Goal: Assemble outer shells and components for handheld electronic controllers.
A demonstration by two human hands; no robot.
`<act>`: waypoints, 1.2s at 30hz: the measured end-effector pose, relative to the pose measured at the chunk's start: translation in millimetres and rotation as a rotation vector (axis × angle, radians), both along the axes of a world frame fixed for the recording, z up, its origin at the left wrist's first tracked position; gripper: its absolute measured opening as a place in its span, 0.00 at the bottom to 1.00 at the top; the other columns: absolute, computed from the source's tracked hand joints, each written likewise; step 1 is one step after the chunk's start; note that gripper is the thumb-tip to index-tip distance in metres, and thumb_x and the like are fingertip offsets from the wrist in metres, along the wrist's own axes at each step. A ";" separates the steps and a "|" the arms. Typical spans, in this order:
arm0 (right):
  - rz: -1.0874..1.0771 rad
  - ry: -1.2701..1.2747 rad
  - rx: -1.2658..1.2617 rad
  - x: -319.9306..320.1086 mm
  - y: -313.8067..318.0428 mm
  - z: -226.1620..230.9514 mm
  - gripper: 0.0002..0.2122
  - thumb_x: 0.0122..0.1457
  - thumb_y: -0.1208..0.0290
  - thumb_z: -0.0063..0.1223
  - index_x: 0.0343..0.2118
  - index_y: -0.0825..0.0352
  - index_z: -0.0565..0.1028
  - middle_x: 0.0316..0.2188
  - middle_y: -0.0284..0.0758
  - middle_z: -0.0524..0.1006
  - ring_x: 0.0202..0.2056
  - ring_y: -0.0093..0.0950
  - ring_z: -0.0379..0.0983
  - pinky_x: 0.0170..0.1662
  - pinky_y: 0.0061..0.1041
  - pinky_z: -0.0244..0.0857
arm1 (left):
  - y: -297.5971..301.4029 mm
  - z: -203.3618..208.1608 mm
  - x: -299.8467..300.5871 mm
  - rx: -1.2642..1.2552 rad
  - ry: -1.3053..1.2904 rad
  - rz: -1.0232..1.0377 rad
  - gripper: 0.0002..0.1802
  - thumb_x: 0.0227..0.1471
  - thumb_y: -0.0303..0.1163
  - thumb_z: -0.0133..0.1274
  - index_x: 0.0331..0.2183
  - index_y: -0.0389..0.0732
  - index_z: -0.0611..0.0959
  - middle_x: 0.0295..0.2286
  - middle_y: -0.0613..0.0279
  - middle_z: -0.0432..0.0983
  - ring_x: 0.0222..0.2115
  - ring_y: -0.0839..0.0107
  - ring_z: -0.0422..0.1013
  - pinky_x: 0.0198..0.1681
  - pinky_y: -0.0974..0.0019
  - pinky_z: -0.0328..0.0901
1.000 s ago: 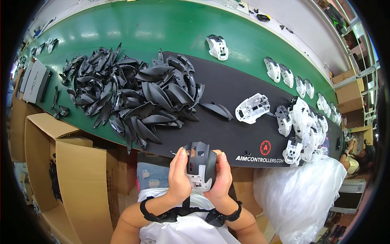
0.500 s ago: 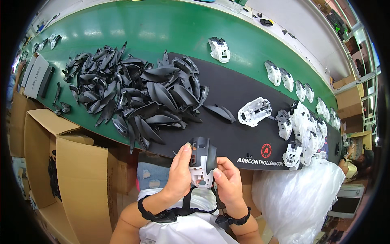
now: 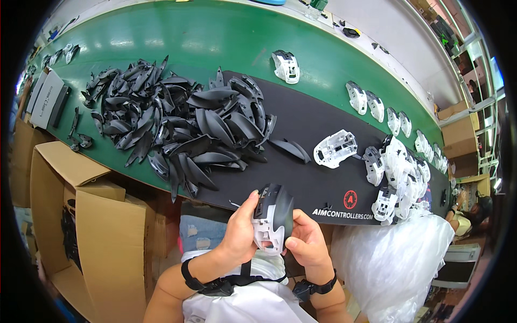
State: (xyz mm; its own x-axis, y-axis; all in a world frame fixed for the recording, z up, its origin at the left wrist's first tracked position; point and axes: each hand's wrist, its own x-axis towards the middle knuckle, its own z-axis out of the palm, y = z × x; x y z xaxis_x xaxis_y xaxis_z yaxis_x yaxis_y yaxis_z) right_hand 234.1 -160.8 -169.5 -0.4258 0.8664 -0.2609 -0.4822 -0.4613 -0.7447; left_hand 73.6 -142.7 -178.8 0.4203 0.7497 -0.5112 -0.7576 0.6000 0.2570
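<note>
Between both hands, close to my body and just off the table's front edge, is a computer mouse shell (image 3: 270, 218) with a white frame and black panels. My left hand (image 3: 240, 226) is closed on its left side, thumb up along the edge. On the other side my right hand (image 3: 306, 239) grips it, thumb at the lower right by a curved black side panel. Beyond the mouse shell a single loose black panel (image 3: 291, 150) lies on the mat. A bare white shell (image 3: 335, 149) rests to the right of that panel.
A big heap of black curved panels (image 3: 161, 118) covers the left of the black mat (image 3: 301, 107). White shells (image 3: 399, 169) are piled at right, above a clear plastic bag (image 3: 393, 253). Assembled shells (image 3: 357, 98) stand along the green table (image 3: 215, 32). Open cardboard box (image 3: 107, 237) at lower left.
The mouse shell has turned slightly in my hands and shows more of its right black panel. My right hand has shifted a little to the right and down. Both hands keep their grip.
</note>
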 end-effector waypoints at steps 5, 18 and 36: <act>-0.039 -0.097 0.125 2.6 1.7 18.2 0.19 0.50 0.77 0.60 0.44 0.73 0.68 0.40 0.36 0.73 0.41 0.24 0.71 0.44 0.22 0.66 | -2.1 -18.6 6.0 0.265 0.268 0.067 0.26 0.63 0.49 0.30 0.45 0.38 0.72 0.38 0.58 0.74 0.36 0.72 0.72 0.39 0.67 0.67; -0.031 -0.577 0.269 57.7 290.5 41.3 0.16 0.56 0.70 0.54 0.46 0.69 0.69 0.37 0.29 0.76 0.32 0.18 0.70 0.36 0.19 0.61 | -15.5 -21.9 -17.1 0.761 0.861 -0.242 0.11 0.55 0.26 0.48 0.40 0.33 0.71 0.30 0.59 0.76 0.32 0.76 0.72 0.39 0.72 0.66; 0.035 -0.808 0.845 -13.9 138.7 116.9 0.06 0.54 0.76 0.48 0.32 0.71 0.75 0.31 0.36 0.78 0.32 0.21 0.73 0.34 0.20 0.66 | -19.7 -43.0 -2.8 1.052 1.238 -0.007 0.09 0.53 0.34 0.47 0.36 0.41 0.72 0.24 0.54 0.75 0.25 0.55 0.73 0.28 0.58 0.67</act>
